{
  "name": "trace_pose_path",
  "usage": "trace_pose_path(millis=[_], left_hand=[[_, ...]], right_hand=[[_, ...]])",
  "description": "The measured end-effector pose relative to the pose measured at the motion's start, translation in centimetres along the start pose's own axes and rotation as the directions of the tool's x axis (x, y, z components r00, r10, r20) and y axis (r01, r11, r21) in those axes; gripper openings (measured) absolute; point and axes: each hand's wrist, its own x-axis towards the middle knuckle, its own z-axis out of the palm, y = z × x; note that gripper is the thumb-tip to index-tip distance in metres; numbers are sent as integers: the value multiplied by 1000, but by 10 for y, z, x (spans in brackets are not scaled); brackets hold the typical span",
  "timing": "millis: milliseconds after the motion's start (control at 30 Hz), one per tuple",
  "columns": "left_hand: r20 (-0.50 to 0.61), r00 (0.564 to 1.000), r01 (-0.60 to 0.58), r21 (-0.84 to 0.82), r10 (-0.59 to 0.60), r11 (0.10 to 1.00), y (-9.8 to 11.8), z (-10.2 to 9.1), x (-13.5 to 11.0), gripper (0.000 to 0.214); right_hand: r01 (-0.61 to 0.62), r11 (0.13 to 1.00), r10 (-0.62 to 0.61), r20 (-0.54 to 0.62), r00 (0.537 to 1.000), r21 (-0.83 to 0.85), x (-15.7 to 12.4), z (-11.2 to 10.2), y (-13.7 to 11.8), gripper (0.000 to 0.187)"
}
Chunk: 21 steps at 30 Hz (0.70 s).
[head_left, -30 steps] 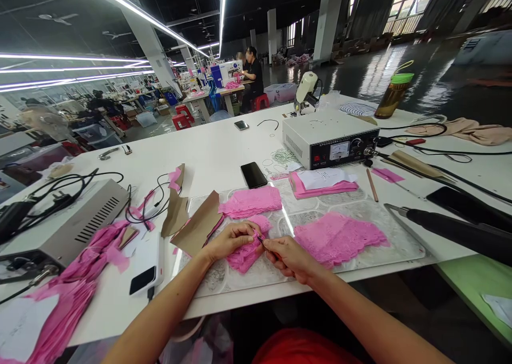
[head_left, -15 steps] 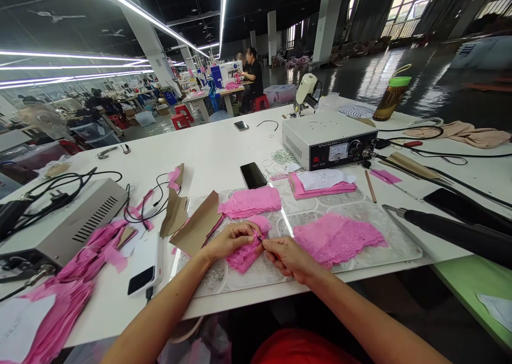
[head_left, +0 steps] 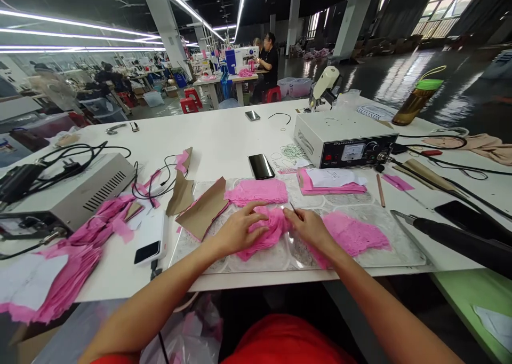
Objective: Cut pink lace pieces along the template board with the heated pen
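Observation:
A small bunched piece of pink lace (head_left: 267, 235) lies on a clear patterned mat (head_left: 400, 249) at the table's near edge. My left hand (head_left: 237, 230) rests on the lace with fingers spread flat. My right hand (head_left: 309, 227) touches the lace's right side and pinches a thin dark tool (head_left: 293, 208) whose tip points up. A folded pink lace stack (head_left: 258, 192) lies just behind my hands. A wider pink lace piece (head_left: 354, 235) lies to the right, partly under my right forearm.
A white control box (head_left: 344, 137) with a dial, a black phone (head_left: 261, 166), a pink paper stack (head_left: 330, 182) and a pencil (head_left: 380, 190) sit behind. A black handheld tool (head_left: 460, 238) lies right. Brown card pieces (head_left: 202, 212), a grey box (head_left: 70, 196) and pink scraps (head_left: 72, 268) lie left.
My left hand has opened from a pinch and now lies flat on the lace. My right hand has shifted up and right with the thin tool. The camera view has moved slightly.

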Motion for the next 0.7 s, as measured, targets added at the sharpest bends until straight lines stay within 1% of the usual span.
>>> trace_pose_path(millis=[67,133,200,267,300,333,367,433,467,500,533,600,633,700], left_hand=[[2,1000,-14,77,13,997,7,-4,-9,24],[44,999,-19,117,14,993,10,-8,-22,26],[73,997,-3,155,-8,988,10,-10,-38,35],[70,997,13,199,-27,980,6,-8,-55,49],[57,998,18,222,-32,975,4,-5,-63,54],[37,999,25,243,-35,970,2,0,-69,53],[14,999,29,264,-34,964,0,6,-74,48],[-39,999,24,310,-12,950,-1,18,-80,27],[-53,999,7,335,12,942,-1,24,-81,18],[-51,998,-24,360,45,933,0,29,-80,14],[-32,996,-66,380,84,923,2,32,-79,14],[17,988,-148,391,153,908,7,36,-76,16],[24,984,-172,383,176,908,9,36,-74,16],[-6,981,-180,346,194,921,14,33,-73,17]], right_hand=[[15,992,-14,10,1000,-128,8,2,-4,46],[28,982,-24,23,999,-186,11,6,-7,36],[48,963,-41,31,999,-266,11,9,-6,27],[53,946,-44,37,998,-320,7,9,-1,35],[53,943,-41,41,998,-328,5,9,2,39],[58,941,-44,51,998,-333,4,8,5,40],[75,938,-56,65,996,-339,2,7,8,36],[133,928,-107,93,990,-348,2,6,12,21],[166,923,-143,92,985,-346,3,5,13,16],[191,920,-176,75,982,-343,4,4,13,14],[204,916,-202,42,979,-344,5,2,12,15],[191,911,-224,-48,974,-366,7,-3,11,22],[172,910,-220,-88,972,-378,6,-7,10,25],[140,924,-196,-126,973,-356,-1,-13,10,27]])
